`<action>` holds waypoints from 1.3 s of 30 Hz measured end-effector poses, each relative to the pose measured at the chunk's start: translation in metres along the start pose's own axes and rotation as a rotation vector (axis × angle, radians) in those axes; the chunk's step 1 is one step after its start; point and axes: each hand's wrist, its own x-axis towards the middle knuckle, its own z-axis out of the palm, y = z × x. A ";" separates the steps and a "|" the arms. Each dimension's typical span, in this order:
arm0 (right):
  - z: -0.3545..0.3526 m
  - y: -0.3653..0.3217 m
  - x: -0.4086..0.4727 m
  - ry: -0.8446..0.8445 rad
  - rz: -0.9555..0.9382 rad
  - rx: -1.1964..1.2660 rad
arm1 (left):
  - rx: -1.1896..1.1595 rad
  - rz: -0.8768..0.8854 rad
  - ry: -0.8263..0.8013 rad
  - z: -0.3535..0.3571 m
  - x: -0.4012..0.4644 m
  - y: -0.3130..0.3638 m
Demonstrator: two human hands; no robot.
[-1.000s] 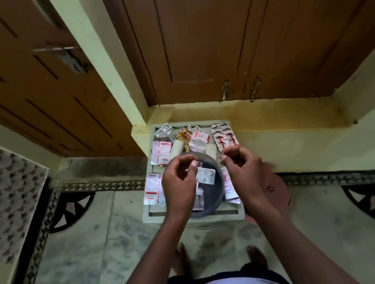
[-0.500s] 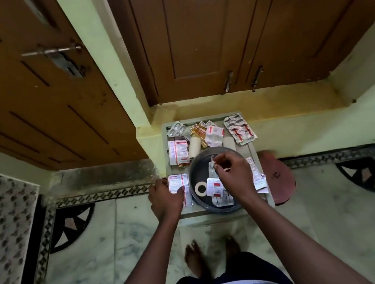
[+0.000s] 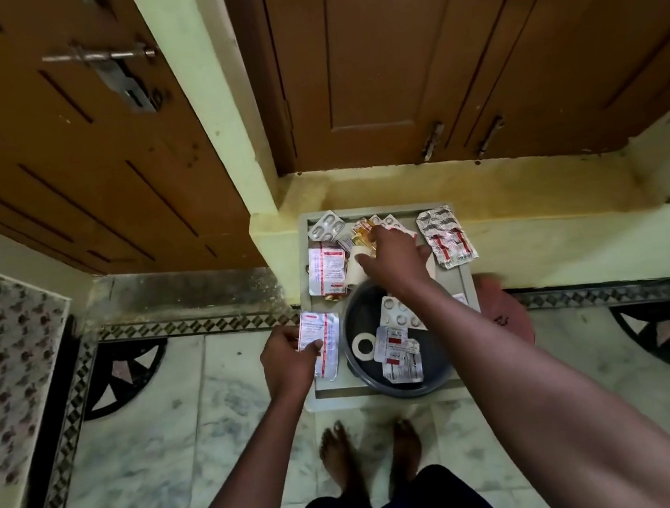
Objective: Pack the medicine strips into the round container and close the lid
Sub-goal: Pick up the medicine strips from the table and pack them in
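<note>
Risk: left hand (image 3: 287, 357) pinching a strip (image 3: 321, 344) beside the round container (image 3: 396, 337) may drop it; right hand (image 3: 394, 256) grip unclear.

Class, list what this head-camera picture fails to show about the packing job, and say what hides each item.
- Print on the strip in the left hand: too small.
- What the right hand grips: hidden under it.
- Container contents at right: covered by the forearm.
- Red lid: partly behind that forearm.
</note>
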 end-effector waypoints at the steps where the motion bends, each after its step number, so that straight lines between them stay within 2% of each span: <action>1: 0.001 -0.002 0.008 -0.041 0.015 -0.022 | -0.020 -0.005 -0.008 0.000 0.001 0.002; 6: 0.010 -0.010 0.032 -0.218 0.122 -0.060 | -0.019 -0.026 -0.051 0.000 0.006 0.003; 12: 0.011 -0.018 0.032 -0.197 0.211 0.013 | -0.040 -0.034 -0.057 -0.002 0.006 0.004; 20: -0.003 -0.008 0.006 0.091 0.200 0.359 | -0.156 -0.036 -0.027 -0.028 0.009 0.006; 24: -0.009 0.008 -0.020 0.176 0.144 0.526 | -0.279 0.001 -0.005 -0.040 -0.003 0.019; 29: -0.023 0.039 -0.063 0.295 0.079 0.677 | -0.298 0.113 -0.112 -0.025 -0.038 0.048; 34: -0.017 0.072 -0.089 0.315 0.073 0.532 | -0.042 0.259 -0.132 0.017 -0.056 0.063; 39: -0.003 0.088 -0.102 0.268 0.043 0.280 | 0.047 0.305 -0.103 0.053 -0.058 0.070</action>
